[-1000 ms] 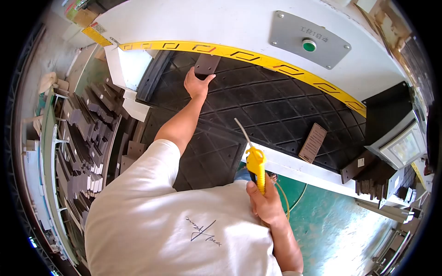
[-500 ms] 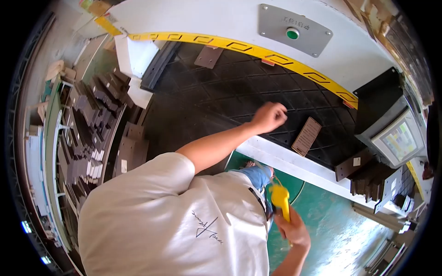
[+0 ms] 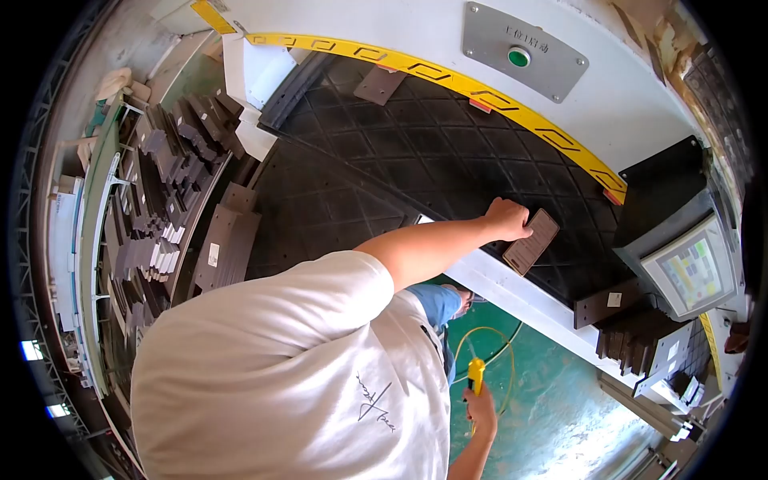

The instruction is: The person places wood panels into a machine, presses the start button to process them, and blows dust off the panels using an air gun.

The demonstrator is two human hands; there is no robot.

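Observation:
My left hand [image 3: 508,220] reaches over the black machine bed [image 3: 432,152]. Its fingers are curled closed at the left edge of a small brown metal plate [image 3: 534,240], the thumb touching it. The plate lies flat near the bed's front rim, and the fingertips are partly hidden. Lower down, beside my body, my right hand [image 3: 482,408] is wrapped around a yellow air gun [image 3: 477,374] held upright. A thin yellow hose [image 3: 512,360] loops near it above the green floor.
A screen [image 3: 690,264] and stacked dark plates [image 3: 640,340] stand at the right. Another plate [image 3: 378,86] lies far back on the bed. A green button [image 3: 518,56] sits on the white beam above. Racked dark metal parts [image 3: 172,176] fill the left.
My left hand has moved right across the bed to the plate's edge. My right hand has dropped lower with the air gun. The view has shifted slightly.

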